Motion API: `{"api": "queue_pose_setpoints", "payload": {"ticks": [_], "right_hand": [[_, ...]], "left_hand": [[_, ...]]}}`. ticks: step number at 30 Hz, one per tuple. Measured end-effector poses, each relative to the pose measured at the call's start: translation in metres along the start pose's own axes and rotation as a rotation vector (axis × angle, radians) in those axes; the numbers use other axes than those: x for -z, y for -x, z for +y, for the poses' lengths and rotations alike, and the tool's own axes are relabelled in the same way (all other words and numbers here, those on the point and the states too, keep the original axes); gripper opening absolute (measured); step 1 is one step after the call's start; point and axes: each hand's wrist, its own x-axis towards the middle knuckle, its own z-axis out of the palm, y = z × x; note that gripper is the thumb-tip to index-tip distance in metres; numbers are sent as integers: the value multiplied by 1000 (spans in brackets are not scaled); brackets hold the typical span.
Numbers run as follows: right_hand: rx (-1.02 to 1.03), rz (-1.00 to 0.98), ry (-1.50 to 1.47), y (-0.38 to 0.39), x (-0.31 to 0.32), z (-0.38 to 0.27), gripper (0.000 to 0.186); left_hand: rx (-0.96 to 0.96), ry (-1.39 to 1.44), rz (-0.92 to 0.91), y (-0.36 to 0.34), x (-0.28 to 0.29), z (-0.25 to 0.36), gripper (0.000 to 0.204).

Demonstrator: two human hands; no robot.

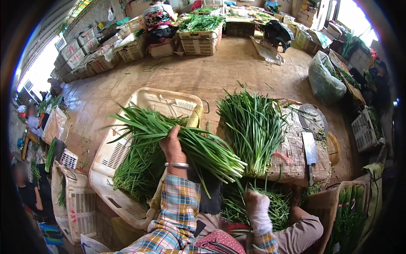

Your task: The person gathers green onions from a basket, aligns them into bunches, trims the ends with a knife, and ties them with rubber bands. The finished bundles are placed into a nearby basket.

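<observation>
My left hand (171,144) is closed round a thick bunch of garlic chives (203,148), pale stem ends pointing right. It is over the left side of my lap, partly above a cream plastic crate (108,158) with more chives inside. My right hand (256,203), in a white covering, is a fist above loose green leaves (275,209) between my knees. Thin leaves reach close to that fist; what it grips is hidden. Ahead of it, a broad pile of chives (253,131) lies on a covered board (292,169), beside a cleaver (310,152).
A round metal plate (313,120) rests on the board's far right. At my right stands a crate (334,211) of tied green bundles. A clear plastic bag (323,80) sits farther right. Other people sit at left and far back, among crates (201,42) of greens.
</observation>
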Motion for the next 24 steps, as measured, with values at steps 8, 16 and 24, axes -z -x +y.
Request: {"api": "queue_pose_setpoints", "payload": {"ticks": [8, 16, 24], "right_hand": [[-136, -260, -1387, 21, 59, -7, 60], [59, -511, -2202, -11, 58, -51, 68], [-266, -281, -2024, -15, 46, -74, 41]], "left_hand": [[495, 778, -638, -7, 37, -16, 19], [395, 1121, -1092, 1, 18, -22, 24], [351, 937, -1073, 9, 16, -16, 21]]}}
